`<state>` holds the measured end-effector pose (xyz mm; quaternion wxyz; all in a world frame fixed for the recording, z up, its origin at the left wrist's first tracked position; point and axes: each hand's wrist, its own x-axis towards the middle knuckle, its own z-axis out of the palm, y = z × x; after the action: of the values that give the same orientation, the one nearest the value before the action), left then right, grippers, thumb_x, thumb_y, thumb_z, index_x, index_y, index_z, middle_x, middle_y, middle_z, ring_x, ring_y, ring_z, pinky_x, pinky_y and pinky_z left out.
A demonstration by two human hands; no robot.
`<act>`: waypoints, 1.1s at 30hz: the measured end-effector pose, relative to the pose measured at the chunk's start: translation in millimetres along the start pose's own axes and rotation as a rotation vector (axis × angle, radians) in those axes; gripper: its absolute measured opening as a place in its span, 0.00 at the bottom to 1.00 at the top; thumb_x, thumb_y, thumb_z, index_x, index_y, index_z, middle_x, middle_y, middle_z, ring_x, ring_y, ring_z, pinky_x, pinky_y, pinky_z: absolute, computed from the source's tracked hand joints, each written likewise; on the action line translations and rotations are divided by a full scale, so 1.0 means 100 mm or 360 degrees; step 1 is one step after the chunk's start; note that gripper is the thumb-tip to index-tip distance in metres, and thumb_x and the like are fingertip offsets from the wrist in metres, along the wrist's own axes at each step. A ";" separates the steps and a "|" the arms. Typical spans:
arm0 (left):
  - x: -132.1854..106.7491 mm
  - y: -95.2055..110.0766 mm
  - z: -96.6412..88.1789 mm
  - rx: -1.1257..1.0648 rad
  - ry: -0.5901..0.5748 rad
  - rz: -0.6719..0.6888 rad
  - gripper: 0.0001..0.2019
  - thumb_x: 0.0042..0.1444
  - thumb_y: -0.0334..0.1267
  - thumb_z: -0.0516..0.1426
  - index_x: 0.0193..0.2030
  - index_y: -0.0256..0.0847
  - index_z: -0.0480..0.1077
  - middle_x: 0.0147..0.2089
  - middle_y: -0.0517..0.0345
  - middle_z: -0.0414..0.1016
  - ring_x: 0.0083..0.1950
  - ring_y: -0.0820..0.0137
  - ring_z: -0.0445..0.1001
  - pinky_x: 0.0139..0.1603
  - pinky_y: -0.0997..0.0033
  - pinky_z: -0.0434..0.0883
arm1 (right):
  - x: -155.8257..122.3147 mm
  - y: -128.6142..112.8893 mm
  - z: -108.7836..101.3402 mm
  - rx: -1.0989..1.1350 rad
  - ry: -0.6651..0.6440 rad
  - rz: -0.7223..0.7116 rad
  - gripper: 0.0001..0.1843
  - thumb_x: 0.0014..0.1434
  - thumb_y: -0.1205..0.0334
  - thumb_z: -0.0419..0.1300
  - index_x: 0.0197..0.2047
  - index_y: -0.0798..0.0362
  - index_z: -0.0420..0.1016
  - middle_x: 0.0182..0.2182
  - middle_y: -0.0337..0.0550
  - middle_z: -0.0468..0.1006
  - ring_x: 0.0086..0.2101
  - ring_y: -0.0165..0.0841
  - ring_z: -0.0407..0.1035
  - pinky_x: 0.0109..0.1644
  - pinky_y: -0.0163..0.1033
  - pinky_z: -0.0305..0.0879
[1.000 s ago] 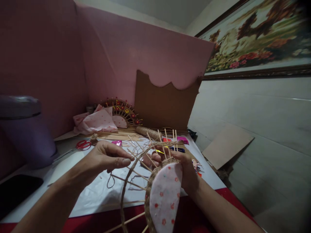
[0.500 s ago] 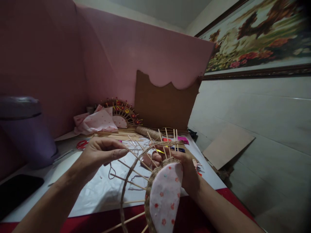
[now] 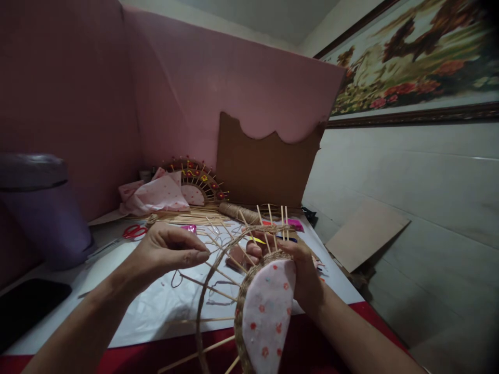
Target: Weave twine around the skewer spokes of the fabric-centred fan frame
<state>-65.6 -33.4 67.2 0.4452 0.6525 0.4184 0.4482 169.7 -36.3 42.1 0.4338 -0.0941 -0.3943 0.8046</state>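
My right hand (image 3: 302,272) grips a half-round craft piece (image 3: 265,311) of pink flowered cloth edged with woven twine, from which several thin wooden sticks (image 3: 220,275) fan out. A twine arc (image 3: 206,280) crosses the sticks' outer ends. My left hand (image 3: 167,252) is pinched, thumb against fingers, at the arc's upper left, on a thin twine strand whose loose loop (image 3: 177,280) hangs just below. Both hands are held above white paper (image 3: 156,306).
On the table behind lie red scissors (image 3: 133,231), a bundle of sticks (image 3: 187,215), a twine spool (image 3: 236,210), pink cloth (image 3: 154,195) and a finished fan piece (image 3: 197,182). Brown cardboard (image 3: 265,163) leans on a pink board. A purple bin (image 3: 39,208) and black phone (image 3: 27,306) sit left.
My left hand went up and left, then came back down towards the arc. The craft piece and my right hand shifted slightly right and down.
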 end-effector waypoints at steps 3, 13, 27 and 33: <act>0.02 -0.01 -0.02 -0.0021 0.0030 -0.0035 0.04 0.35 0.38 0.66 0.18 0.40 0.77 0.17 0.59 0.68 0.21 0.76 0.61 0.22 0.76 0.55 | 0.00 0.01 0.01 0.0033 -0.0013 -0.0002 0.16 0.43 0.56 0.57 0.37 0.53 0.65 0.29 0.40 0.60 0.31 0.32 0.59 0.35 0.37 0.60; 0.06 -0.07 -0.04 -0.0491 -0.0305 -0.0471 0.05 0.38 0.33 0.61 0.18 0.34 0.73 0.11 0.69 0.49 0.15 0.83 0.43 0.17 0.79 0.40 | 0.01 0.01 -0.05 -0.0057 -0.0157 0.0017 0.19 0.45 0.53 0.57 0.38 0.56 0.66 0.29 0.40 0.60 0.31 0.32 0.58 0.35 0.36 0.59; 0.09 -0.35 0.16 -0.0700 -0.0608 -0.0752 0.05 0.37 0.33 0.61 0.18 0.34 0.70 0.11 0.69 0.50 0.13 0.83 0.42 0.15 0.77 0.37 | 0.00 0.03 -0.06 -0.0177 -0.0218 0.0002 0.21 0.45 0.47 0.56 0.35 0.56 0.65 0.27 0.40 0.60 0.28 0.30 0.57 0.32 0.35 0.57; 0.07 -0.23 0.17 -0.0582 -0.0516 -0.0712 0.01 0.36 0.29 0.60 0.20 0.34 0.72 0.13 0.68 0.55 0.14 0.84 0.43 0.17 0.76 0.37 | 0.01 0.00 0.01 -0.0182 -0.0154 -0.0034 0.17 0.48 0.48 0.54 0.30 0.55 0.64 0.27 0.40 0.61 0.28 0.31 0.59 0.32 0.37 0.60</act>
<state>-51.1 -24.6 43.6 0.7032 0.5166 0.3877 0.2972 168.7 -35.8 43.2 0.4167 -0.0757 -0.4612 0.7797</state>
